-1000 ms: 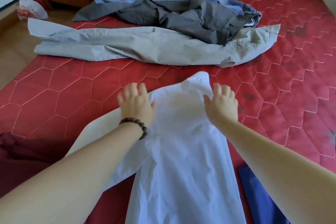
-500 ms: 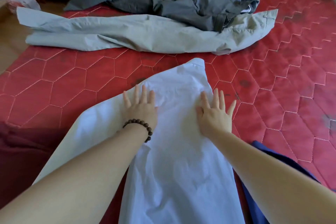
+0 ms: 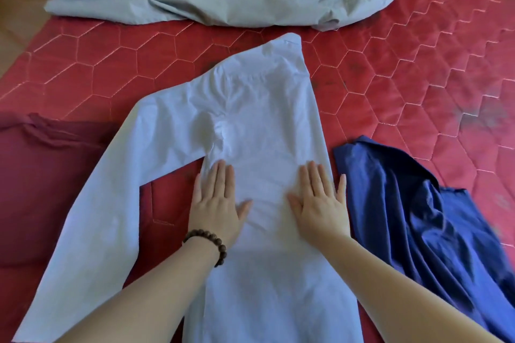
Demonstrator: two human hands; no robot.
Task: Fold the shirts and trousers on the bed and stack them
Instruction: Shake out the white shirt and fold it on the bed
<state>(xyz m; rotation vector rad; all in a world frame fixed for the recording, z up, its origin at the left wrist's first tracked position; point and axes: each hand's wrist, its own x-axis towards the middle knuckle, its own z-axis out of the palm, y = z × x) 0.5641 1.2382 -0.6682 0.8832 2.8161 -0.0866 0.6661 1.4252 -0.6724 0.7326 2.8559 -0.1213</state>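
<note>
Your left hand point(image 3: 216, 205) and right hand point(image 3: 320, 203) press flat, fingers straight, on the pale blue shirt point(image 3: 267, 125), gripping nothing.

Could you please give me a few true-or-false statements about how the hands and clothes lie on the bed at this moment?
1. Both hands lie flat on the pale blue shirt. True: the left hand and the right hand rest on it with straight fingers.
2. The bead bracelet is on the right wrist. False: it is on the left wrist.
3. A dark blue garment lies to the right of the shirt. True.
4. The shirt's left sleeve is folded across its body. False: it is spread out to the side.
5. The grey trousers are folded into a neat stack. False: they lie loose and crumpled.
</note>
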